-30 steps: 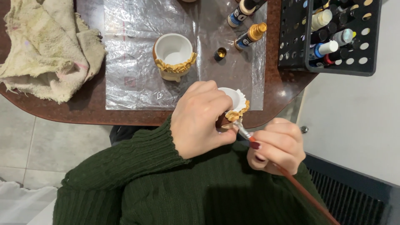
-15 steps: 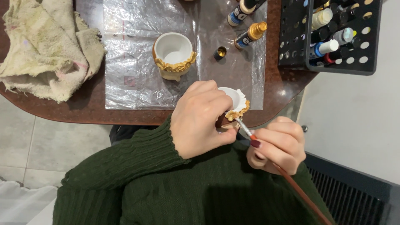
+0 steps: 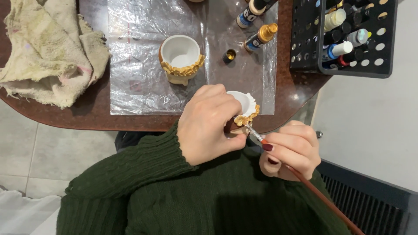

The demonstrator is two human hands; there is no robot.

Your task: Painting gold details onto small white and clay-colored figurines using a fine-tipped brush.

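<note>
Almost nothing has shifted since the earlier frames: the brush tip has only crept a touch along the gold trim, and both hands sit where they were, just off the near edge of the table.

The left hand (image 3: 212,124) is wrapped around a small white ceramic pot (image 3: 242,101), fingers and thumb closed on its body so that only the scalloped rim and the gold floral band (image 3: 247,118) show past the knuckles. The right hand (image 3: 289,151) pinches a thin paintbrush (image 3: 305,182) with a reddish-brown handle, fingers closed on it just behind the metal ferrule, and its bristles touch the gold band.

The pot looks light, rigid and brittle; the raised trim and thin rim seem the parts likeliest to chip, and the gold is probably wet, so a hold low on the plain body, clear of the band, looks soundest. The glaze may be slippery, which would favour a full wrap like this one over a fingertip pinch.

On the clear plastic sheet (image 3: 135,52) stands a second pot (image 3: 180,56) with the same gold band, near it a small open cap (image 3: 229,55) and two paint bottles (image 3: 260,37). A stained rag (image 3: 48,48) lies at left, a black perforated rack (image 3: 305,48) of bottles at right
</note>
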